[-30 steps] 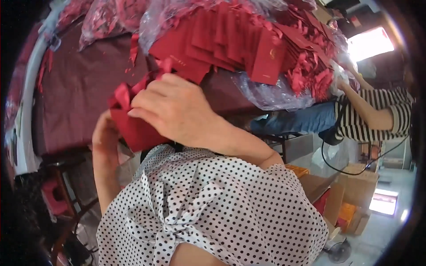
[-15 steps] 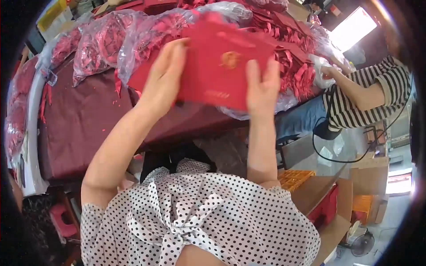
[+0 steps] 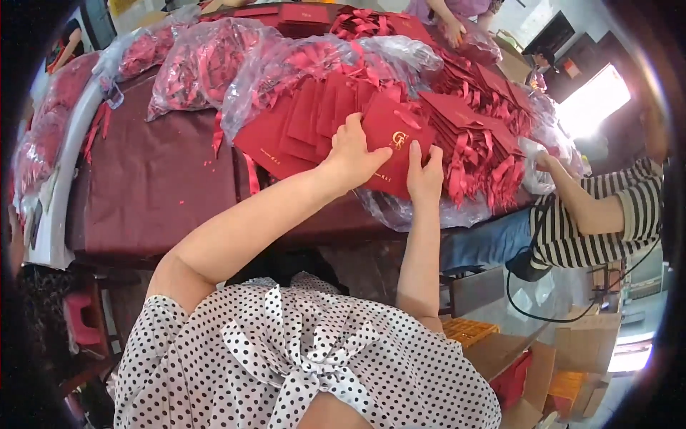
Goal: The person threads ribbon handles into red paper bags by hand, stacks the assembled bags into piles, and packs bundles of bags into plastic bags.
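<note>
A flat red paper gift bag [image 3: 398,132] with a gold emblem and a red ribbon is between my two hands, over the edge of the table. At its left edge, my left hand [image 3: 351,157] grips it with the thumb across the front. My right hand [image 3: 426,173] holds the right side, with fingers on the front face. Just left of it, several more flat red bags [image 3: 304,121] lie fanned out, overlapping. To the right is a thick stack of red bags [image 3: 464,114] with ribbon ends hanging toward me.
Clear plastic sacks [image 3: 207,68] of red ribboned items line the far side of the dark red tablecloth [image 3: 153,186]. A person in a striped shirt [image 3: 600,207] stands at right, handling a plastic bag. An open carton [image 3: 539,379] and a yellow crate [image 3: 468,331] sit at lower right.
The held bag was raised and blurred; now it is lower, at the fanned bags. My left hand has shifted from its upper left side to its lower left edge. The view has tilted slightly.
</note>
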Tool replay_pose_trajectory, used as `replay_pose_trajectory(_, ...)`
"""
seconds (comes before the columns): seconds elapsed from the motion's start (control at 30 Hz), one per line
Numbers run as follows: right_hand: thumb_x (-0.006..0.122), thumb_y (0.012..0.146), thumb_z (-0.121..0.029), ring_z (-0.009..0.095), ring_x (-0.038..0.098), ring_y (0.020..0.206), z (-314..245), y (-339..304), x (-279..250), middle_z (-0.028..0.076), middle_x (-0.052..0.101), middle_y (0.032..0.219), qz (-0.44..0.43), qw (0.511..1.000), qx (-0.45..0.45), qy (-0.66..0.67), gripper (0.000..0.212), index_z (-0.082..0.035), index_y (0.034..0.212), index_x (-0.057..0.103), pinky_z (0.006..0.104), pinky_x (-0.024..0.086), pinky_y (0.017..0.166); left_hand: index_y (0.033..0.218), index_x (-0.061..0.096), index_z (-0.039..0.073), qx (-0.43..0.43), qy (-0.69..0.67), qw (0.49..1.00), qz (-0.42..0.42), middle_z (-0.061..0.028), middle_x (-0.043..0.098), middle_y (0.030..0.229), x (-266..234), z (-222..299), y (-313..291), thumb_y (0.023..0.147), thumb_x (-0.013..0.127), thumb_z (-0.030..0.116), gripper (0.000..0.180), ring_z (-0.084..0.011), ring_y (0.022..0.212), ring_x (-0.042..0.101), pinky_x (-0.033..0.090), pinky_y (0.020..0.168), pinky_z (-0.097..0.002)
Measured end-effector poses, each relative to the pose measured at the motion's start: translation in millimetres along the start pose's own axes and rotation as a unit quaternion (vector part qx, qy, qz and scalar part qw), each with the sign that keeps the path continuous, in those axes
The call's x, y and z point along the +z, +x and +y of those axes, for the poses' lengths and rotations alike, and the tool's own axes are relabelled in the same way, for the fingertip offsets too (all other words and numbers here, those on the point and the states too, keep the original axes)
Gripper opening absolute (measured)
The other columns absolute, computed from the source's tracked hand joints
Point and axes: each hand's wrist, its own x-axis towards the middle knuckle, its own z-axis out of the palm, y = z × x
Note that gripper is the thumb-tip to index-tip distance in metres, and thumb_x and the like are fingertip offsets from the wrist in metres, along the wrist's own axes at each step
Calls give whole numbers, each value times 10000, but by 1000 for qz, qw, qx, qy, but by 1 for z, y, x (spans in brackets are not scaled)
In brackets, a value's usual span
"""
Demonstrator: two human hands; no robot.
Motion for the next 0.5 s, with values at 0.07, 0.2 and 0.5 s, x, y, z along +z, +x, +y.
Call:
replay_pose_trajectory(0.07,571,901,-334,401,584,957,-14,1,2,233,615,1011,-12,999,27,13,395,22,1058,500,428,452,824,1338,274,-61,-16,-68,997,-17,-298,427,1261,-4,-4,8,742,717,245,803,-413,1205,407,350,1018,-447)
replay_pose_trajectory(0.2,559,909,-388,328,624,913,-32,22,2,216,641,959,-10,1000,22,-13,443,28,1059,529,397,467,808,1283,340,-67,-38,-205,977,-38,-251,573,1112,-9,-11,37,732,735,231,741,-340,1054,574,474,880,-388)
replay_pose_trajectory(0.5,512,913,-441,378,557,1087,-10,71,38,282,581,1128,-77,994,79,-19,574,76,1162,481,394,421,919,1197,433,-85,68,183,978,75,-293,479,1209,-58,-36,77,798,585,564,777,-454,1115,462,405,930,-506)
